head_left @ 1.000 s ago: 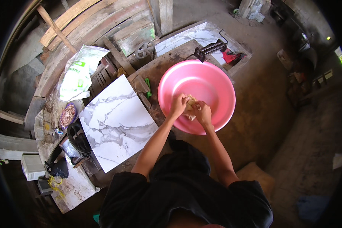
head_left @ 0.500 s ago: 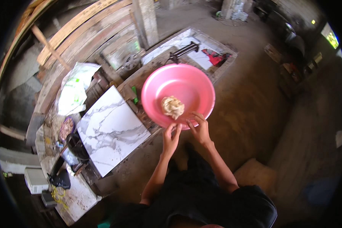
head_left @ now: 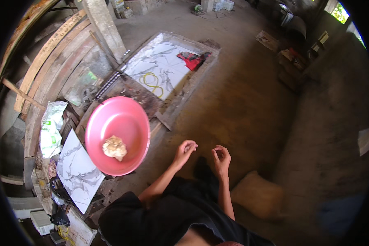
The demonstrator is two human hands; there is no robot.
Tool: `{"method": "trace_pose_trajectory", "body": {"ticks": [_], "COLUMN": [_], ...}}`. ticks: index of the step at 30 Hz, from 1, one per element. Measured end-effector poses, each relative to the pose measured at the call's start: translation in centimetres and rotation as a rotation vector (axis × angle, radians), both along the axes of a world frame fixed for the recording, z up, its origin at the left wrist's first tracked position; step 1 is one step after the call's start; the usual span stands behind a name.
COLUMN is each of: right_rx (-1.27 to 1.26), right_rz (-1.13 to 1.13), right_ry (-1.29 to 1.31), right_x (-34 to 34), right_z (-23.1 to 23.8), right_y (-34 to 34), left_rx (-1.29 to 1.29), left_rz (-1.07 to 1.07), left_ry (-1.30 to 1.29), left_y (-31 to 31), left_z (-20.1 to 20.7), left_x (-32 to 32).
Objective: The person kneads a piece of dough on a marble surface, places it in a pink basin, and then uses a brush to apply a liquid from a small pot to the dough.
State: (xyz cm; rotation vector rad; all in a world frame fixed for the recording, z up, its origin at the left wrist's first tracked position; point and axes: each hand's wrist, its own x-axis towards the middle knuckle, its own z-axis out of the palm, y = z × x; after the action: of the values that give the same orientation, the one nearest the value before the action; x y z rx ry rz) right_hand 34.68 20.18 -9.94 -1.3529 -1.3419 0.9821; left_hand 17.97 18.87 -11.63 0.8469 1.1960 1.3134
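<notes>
My left hand [head_left: 185, 151] and my right hand [head_left: 221, 159] are held up in front of my body, a short gap between them. The fingers of both curl in toward the thumbs as in a pinch; anything between them is too small to make out. To their left, apart from both hands, a pink plastic basin [head_left: 138, 123] rests on the cluttered bench. A pale, crumpled lump like dough [head_left: 115, 148] lies inside it, toward the near side. Beside the basin, a white marbled tile [head_left: 78, 172] lies at a slant.
Beyond the basin is a shallow tiled trough [head_left: 168, 53] with a yellow cord [head_left: 152, 85] and a red cloth-like thing [head_left: 190, 60] in it. A white sack [head_left: 52, 129] lies at the left near wooden planks [head_left: 49, 59]. Behind my right arm stands a brownish block-like shape [head_left: 258, 194].
The view has swung to the right, so the basin appears farther left. Both hands have come away from the basin's near rim and are now in the air, farther apart.
</notes>
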Motion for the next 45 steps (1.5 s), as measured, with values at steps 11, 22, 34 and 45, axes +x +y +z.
{"method": "trace_pose_trajectory", "body": {"ticks": [11,22,34,45], "right_rx": [-0.063,0.024,-0.01,0.023], "right_rz": [0.203,0.607,0.716,1.093], "right_ry": [-0.223,-0.38,-0.553,-0.924], "right_x": [2.9,3.5,4.6,-1.3], "right_z": [1.1,-1.6,-1.4,-11.0], "right_y": [10.6,16.3,31.2,41.3], "left_rx": [-0.011,-0.281,-0.157,-0.541], "left_rz": [-0.024,0.199,0.354,0.784], "left_ry": [0.078,0.041,-0.011,-0.086], "left_y": [7.8,15.3,24.9,25.2], "left_z": [0.6,-3.3,-1.3,-6.1], "left_x": [1.9,3.1,3.9,8.0]}}
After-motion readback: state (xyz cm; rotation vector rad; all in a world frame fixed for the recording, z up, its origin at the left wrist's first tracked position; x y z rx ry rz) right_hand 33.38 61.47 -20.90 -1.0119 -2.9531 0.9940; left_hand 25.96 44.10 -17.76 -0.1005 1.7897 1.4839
